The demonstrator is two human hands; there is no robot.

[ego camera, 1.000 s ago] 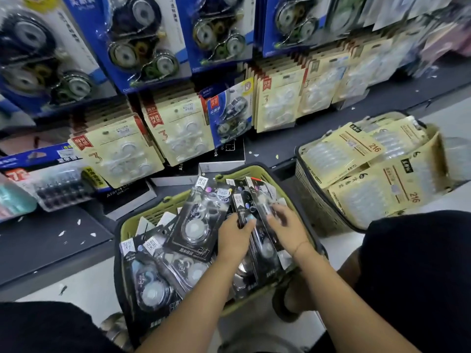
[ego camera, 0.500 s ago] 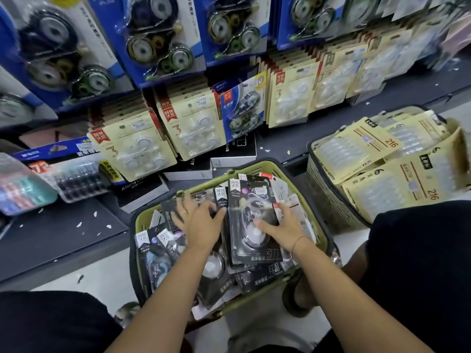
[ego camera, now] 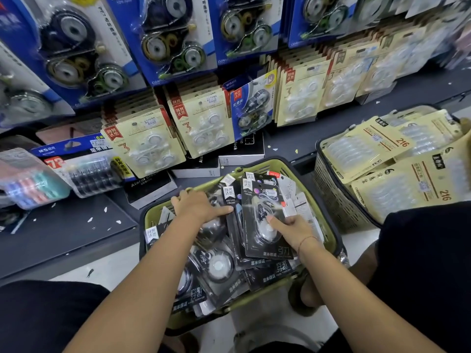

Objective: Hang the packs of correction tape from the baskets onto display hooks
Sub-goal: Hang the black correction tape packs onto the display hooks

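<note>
Green basket [ego camera: 150, 221], black packs [ego camera: 216, 266] (heaped inside), left hand [ego camera: 196, 207] flat on them, right hand [ego camera: 293, 230] gripping top pack [ego camera: 260, 200]

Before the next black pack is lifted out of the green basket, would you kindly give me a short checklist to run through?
1. Right hand has the top black pack: ok, thumb on its blister, fingers curled at its right edge.
2. Left hand holds the neighbouring packs down: ok, it lies flat on them.
3. Top pack free of those beneath: cannot tell, they overlap.
4. Green basket sits upright: ok.
5. Free display hook for this pack: cannot tell, the hung packs cover the hooks.
</note>
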